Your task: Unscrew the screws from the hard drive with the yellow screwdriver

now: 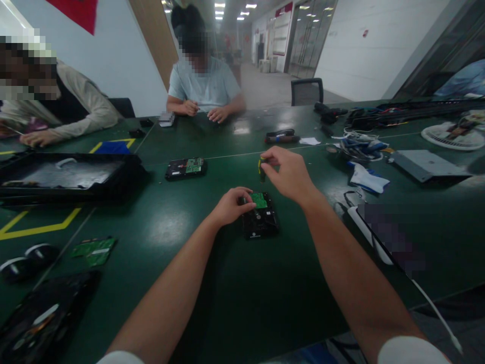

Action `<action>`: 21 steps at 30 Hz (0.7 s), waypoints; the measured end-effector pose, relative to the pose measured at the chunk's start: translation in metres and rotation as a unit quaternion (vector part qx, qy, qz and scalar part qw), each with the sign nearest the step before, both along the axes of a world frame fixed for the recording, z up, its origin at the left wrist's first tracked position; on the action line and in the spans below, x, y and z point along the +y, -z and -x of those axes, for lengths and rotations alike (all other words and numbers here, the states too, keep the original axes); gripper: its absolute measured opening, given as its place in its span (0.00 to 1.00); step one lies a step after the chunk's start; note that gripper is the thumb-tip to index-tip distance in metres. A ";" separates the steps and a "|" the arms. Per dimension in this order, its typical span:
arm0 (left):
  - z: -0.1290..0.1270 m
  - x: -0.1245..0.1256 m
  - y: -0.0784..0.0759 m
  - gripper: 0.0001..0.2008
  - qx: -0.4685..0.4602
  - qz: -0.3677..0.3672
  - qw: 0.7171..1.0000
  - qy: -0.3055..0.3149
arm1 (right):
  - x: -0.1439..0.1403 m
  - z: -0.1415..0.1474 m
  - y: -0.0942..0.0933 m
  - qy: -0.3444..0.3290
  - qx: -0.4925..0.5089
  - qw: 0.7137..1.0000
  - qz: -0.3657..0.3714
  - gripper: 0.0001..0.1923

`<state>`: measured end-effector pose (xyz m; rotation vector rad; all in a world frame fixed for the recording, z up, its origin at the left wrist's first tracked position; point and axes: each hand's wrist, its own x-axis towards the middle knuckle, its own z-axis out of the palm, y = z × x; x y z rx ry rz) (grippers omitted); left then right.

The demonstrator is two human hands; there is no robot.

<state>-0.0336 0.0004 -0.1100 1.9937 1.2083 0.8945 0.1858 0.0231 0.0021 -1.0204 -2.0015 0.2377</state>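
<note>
A black hard drive (261,222) with a green circuit board on its upper side lies on the green table in front of me. My left hand (235,205) grips its left side, fingers curled and thumb over the top. Just above and to the right, my right hand (286,172) pinches a small screwdriver (262,169) with a dark and yellow handle, held about upright. Its lower end is hard to make out against the drive and table. A second hard drive (185,168), its circuit board showing, lies further off to the left.
A large black casing (68,174), a loose green circuit board (94,251) and a black device (49,313) lie left. To the right are a glove (367,178), a grey metal box (430,164) and a phone-like device (386,237) with a cable. Two people sit across the table.
</note>
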 end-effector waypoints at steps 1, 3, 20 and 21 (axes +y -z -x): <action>0.000 0.000 0.000 0.06 0.000 0.000 1.000 0.000 | 0.000 0.000 0.000 0.003 -0.003 1.000 -0.003 0.07; 0.000 0.000 0.000 0.06 0.001 -0.004 1.000 0.002 | 0.000 -0.001 -0.001 0.008 -0.013 1.000 -0.018 0.07; 0.000 0.001 0.001 0.06 0.004 -0.004 1.000 0.002 | -0.001 0.000 -0.004 0.009 -0.041 0.999 -0.024 0.07; 0.000 0.001 0.001 0.06 0.006 -0.003 1.000 0.001 | -0.001 0.000 -0.004 0.009 -0.043 0.999 -0.022 0.08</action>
